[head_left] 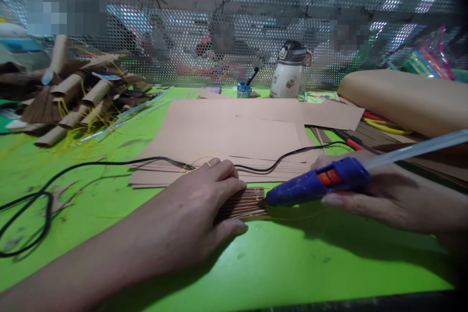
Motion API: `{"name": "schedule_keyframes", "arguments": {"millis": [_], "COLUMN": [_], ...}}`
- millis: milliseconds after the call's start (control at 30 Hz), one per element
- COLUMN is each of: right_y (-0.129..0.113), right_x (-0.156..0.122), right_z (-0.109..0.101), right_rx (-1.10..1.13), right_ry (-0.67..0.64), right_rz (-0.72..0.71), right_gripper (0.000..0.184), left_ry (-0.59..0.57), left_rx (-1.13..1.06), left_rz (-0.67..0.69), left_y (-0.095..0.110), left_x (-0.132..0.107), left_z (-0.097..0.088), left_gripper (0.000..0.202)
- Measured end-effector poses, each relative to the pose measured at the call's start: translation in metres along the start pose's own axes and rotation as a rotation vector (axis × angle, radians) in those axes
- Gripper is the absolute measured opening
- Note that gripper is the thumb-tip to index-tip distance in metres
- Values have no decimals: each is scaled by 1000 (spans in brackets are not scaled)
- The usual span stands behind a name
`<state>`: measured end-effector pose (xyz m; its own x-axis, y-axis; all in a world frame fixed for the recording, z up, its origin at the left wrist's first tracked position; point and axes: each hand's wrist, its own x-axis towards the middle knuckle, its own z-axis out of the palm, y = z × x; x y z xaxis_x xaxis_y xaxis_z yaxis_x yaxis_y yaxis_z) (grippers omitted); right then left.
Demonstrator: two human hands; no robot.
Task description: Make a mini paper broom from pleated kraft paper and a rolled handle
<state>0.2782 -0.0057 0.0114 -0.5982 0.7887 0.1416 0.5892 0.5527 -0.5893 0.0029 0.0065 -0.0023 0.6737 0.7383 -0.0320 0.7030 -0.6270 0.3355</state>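
Observation:
My right hand is wrapped round a blue hot glue gun, with a clear glue stick sticking out of its back end. The gun's nozzle meets the right end of a small piece of pleated brown paper lying on the green tabletop. My left hand presses that pleated paper from the left, fingers on its far side and thumb on its near side. The paper's left part is hidden under my palm. Just beyond both hands lies a stack of flat brown paper sheets.
A black cord runs across the table and over the sheets. Rolled brown paper pieces with yellow strings pile up at left. A white bottle and small blue jar stand before a perforated metal screen. Folded brown paper lies right.

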Motion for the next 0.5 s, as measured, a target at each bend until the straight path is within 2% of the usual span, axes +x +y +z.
{"name": "schedule_keyframes", "arguments": {"millis": [100, 267, 500], "right_y": [0, 6, 3], "right_x": [-2, -5, -7], "right_z": [2, 3, 0], "right_rx": [1, -45, -76], "right_ry": [-66, -77, 5], "right_rz": [0, -32, -1], "right_gripper": [20, 17, 18], "left_ry": [14, 28, 21], "left_rx": [-3, 1, -6], "left_rz": [5, 13, 14], "left_y": [0, 0, 1], "left_x": [0, 0, 0], "left_z": [1, 2, 0], "left_gripper": [21, 20, 19]}}
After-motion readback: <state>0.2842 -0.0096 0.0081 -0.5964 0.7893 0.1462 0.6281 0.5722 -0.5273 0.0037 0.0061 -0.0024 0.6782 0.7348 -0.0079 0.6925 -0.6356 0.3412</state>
